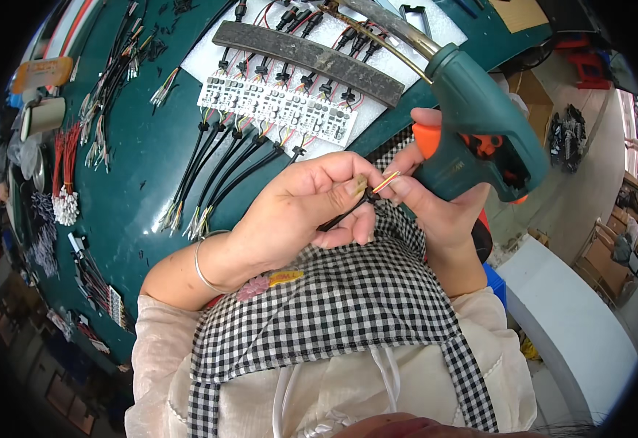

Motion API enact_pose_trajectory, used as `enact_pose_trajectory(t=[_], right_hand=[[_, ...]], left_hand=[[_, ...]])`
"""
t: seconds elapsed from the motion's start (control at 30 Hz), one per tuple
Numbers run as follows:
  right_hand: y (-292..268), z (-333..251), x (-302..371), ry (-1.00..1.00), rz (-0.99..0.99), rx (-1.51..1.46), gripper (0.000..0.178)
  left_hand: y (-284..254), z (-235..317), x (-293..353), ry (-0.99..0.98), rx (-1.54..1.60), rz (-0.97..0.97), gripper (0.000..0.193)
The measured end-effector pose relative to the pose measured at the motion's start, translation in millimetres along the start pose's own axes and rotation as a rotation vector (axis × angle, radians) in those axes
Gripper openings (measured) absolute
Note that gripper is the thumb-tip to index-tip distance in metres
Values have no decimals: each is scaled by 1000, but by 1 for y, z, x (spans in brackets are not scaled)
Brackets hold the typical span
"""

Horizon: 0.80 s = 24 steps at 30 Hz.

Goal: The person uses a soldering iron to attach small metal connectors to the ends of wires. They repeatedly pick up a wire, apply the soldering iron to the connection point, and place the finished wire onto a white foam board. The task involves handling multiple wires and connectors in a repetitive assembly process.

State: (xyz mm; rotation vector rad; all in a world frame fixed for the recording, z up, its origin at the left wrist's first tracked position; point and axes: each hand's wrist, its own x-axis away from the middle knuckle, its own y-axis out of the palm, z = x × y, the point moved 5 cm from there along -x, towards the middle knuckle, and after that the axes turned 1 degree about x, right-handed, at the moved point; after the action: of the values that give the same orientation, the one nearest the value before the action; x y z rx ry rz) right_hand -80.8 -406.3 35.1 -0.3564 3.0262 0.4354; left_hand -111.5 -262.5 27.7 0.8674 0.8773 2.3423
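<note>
A thin black cable (342,217) is pinched between the thumb and fingers of my left hand (282,201). Its bare-ended red, yellow and white wires (385,182) stick out toward my right hand (443,208). That hand grips a green soldering gun (479,117) with an orange trigger, its metal barrel and thin brass tube aimed at the upper left. My right thumb and a fingertip are at the wire ends; whether they press on them is hard to tell. Beyond my hands lies a row of white circuit boards (275,109) with black cables attached on both sides.
A dark metal bar (308,62) lies across cables on a white foam sheet (443,25). Bundles of wires (111,95) and red leads with white connectors (65,204) cover the green table's (155,175) left side. At right stands a white curved surface (559,299).
</note>
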Motion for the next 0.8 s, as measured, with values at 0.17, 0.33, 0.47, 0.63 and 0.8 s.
enact_pose_trajectory(t=[0.17,0.33,0.47,0.63,0.8], right_hand=[[2,-2,-2,-46,64,119,57],[2,-2,3,-24,44,188,58],[11,-1,7,-1,53,308,59],[11,0,10,5,37,338,57],[5,-3,5,2,192,164,50]], left_hand=[[4,5,2,62,-146,129,20],[0,9,3,176,-191,219,12],[-6,9,3,201,-210,271,10],[-9,7,-1,139,-195,264,14],[-5,2,-1,65,-147,202,21]])
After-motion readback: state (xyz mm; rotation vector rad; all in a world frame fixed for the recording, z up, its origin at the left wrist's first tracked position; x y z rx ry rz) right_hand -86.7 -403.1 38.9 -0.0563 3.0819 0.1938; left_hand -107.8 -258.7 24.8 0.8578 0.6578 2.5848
